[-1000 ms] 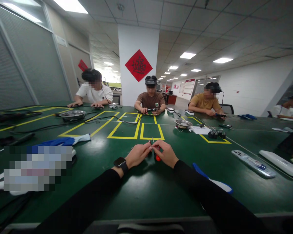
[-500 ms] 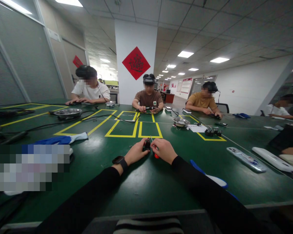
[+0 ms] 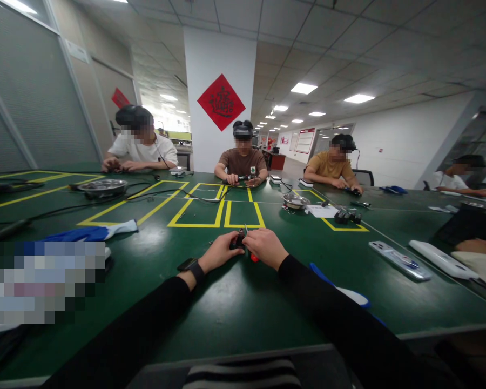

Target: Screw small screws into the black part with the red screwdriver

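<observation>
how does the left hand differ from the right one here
The left hand has a dark watch at its wrist; the right hand shows none. The left hand grips a small dark part, while the right hand pinches a thin rod. Both emerge from black sleeves, close together over the green table.

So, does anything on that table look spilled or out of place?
Slightly: small bits lie beside the metal bowl on the right, outside it, perhaps spilled. Nothing odd stands out near the left hand or right hand.
</observation>
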Demonstrator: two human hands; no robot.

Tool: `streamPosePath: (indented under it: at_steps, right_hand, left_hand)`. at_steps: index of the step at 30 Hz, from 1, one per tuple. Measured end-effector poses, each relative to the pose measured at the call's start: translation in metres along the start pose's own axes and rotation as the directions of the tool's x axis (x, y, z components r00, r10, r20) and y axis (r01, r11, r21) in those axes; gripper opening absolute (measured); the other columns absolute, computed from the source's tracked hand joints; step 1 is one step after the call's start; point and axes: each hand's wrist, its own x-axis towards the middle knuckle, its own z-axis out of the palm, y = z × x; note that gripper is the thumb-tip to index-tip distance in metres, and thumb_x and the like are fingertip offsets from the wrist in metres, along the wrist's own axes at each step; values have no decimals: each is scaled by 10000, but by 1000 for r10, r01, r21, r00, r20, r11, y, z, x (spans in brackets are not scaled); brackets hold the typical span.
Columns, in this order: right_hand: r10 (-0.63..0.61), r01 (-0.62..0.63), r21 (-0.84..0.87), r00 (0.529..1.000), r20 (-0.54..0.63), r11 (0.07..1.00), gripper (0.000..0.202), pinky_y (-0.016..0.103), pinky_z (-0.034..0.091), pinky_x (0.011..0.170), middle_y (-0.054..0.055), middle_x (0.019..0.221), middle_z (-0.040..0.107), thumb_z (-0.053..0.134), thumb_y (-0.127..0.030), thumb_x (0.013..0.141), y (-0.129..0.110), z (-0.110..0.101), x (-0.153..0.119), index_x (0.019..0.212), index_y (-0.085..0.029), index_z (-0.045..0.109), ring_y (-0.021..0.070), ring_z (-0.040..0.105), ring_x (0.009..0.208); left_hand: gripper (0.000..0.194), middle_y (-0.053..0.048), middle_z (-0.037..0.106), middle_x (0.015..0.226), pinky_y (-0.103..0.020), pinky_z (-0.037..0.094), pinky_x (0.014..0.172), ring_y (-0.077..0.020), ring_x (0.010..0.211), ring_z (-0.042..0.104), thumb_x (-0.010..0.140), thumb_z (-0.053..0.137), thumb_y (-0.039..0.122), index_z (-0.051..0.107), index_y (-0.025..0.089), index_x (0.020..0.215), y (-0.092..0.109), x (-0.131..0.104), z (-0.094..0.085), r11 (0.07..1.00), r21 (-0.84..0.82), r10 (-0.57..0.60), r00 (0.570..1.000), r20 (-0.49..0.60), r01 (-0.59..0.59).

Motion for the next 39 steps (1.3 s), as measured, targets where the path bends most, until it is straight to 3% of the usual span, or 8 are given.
streamPosePath:
  at_steps: [10, 17, 22, 24, 28, 33, 39]
  right_hand:
    - [-19, 20, 17, 1000, -19, 1000, 132, 289, 335, 704, 50, 823, 623, 477, -229, 875, 6, 3, -2, 886, -180, 599, 160, 553, 786]
    - [161, -142, 227, 985, -68, 964, 56, 244, 380, 704, 28, 861, 598, 557, -215, 829, 5, 12, -5, 824, -193, 608, 137, 554, 774]
    - [323, -248, 396, 937, -136, 884, 184, 251, 420, 776, 46, 970, 557, 424, -128, 872, 14, 8, -10, 948, -186, 581, 136, 556, 870]
    - [317, -256, 404, 944, -92, 878, 284, 255, 429, 792, 53, 1055, 535, 398, -50, 846, 21, 9, -14, 1016, -199, 570, 137, 554, 915]
    - [158, -177, 333, 984, 84, 926, 466, 287, 419, 845, 51, 1258, 457, 452, 23, 765, 31, 20, -22, 1130, -257, 529, 169, 513, 1062]
    - [190, -223, 306, 972, 134, 925, 373, 313, 399, 854, 69, 1132, 540, 538, -73, 777, 35, 28, -19, 1116, -224, 516, 184, 528, 1023]
    - [143, -197, 324, 973, 183, 925, 268, 273, 403, 726, 44, 881, 587, 607, -125, 731, 35, 16, -17, 986, -181, 541, 179, 538, 839]
  left_hand:
    - [287, -23, 607, 841, -276, 432, 687, -161, 740, 544, 719, 630, 295, 551, 154, 956, 0, 1, 2, 1000, 4, 9, 1000, 7, -9]
    - [374, -58, 625, 975, -317, 453, 798, -187, 861, 576, 736, 613, 278, 531, 153, 1078, -2, 1, 4, 998, -67, -18, 999, 41, 20]
    - [436, -77, 610, 1079, -338, 456, 841, -203, 932, 577, 761, 590, 326, 511, 162, 1157, 3, 1, 4, 991, -109, -73, 996, 43, 77]
    - [424, -79, 610, 1099, -345, 455, 853, -204, 945, 580, 789, 552, 333, 507, 164, 1175, 3, 2, 3, 985, -135, -99, 994, 51, 105]
    - [364, -77, 604, 1146, -370, 390, 961, -212, 1042, 552, 813, 501, 289, 546, 166, 1153, 0, 6, 2, 979, -179, -87, 993, 74, 99]
    - [342, -59, 625, 1140, -360, 344, 1012, -209, 1083, 545, 755, 506, 197, 608, 158, 1079, -5, 21, 8, 954, -264, -133, 989, 61, 145]
    - [382, -69, 653, 1086, -360, 391, 972, -208, 1021, 584, 717, 498, 152, 598, 131, 1085, -11, 35, 19, 910, -347, -232, 972, 21, 225]
